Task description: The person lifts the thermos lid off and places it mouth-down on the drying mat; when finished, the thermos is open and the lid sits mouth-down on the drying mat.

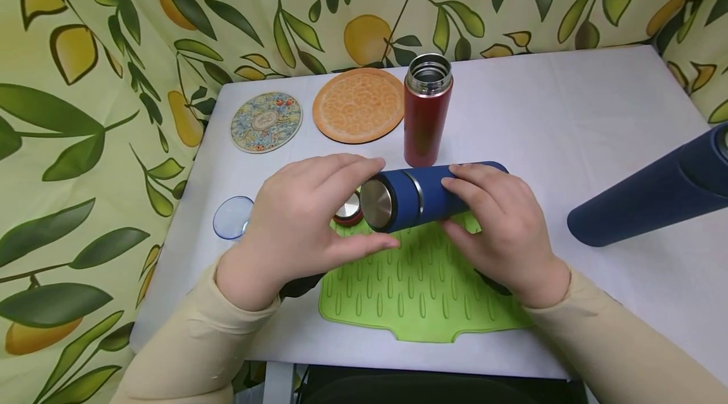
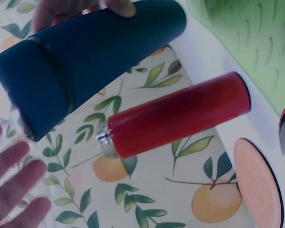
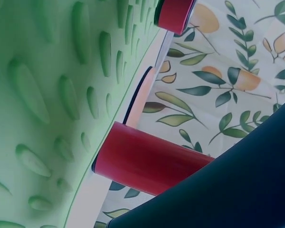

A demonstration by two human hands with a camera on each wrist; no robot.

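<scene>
My right hand (image 1: 506, 227) grips a blue thermos bottle (image 1: 435, 188) by its body and holds it tilted nearly flat above the green mat (image 1: 398, 287). The bottle's capped end, with a round steel top (image 1: 376, 203), points left. My left hand (image 1: 298, 217) is spread around that end, thumb below and fingers above. In the left wrist view its straight fingers (image 2: 18, 173) stand apart from the cap. Behind the blue bottle a red thermos bottle (image 1: 426, 122) stands upright with its steel mouth uncovered. A red cap with a steel top (image 1: 348, 207) lies partly hidden behind my left hand.
A second dark blue bottle (image 1: 643, 195) stands at the table's right. Round patterned trivet (image 1: 267, 122) and orange-slice mat (image 1: 358, 107) lie at the back left. A clear blue round dish (image 1: 232, 217) sits left of my left hand. A printed curtain (image 1: 318, 6) hangs behind the table.
</scene>
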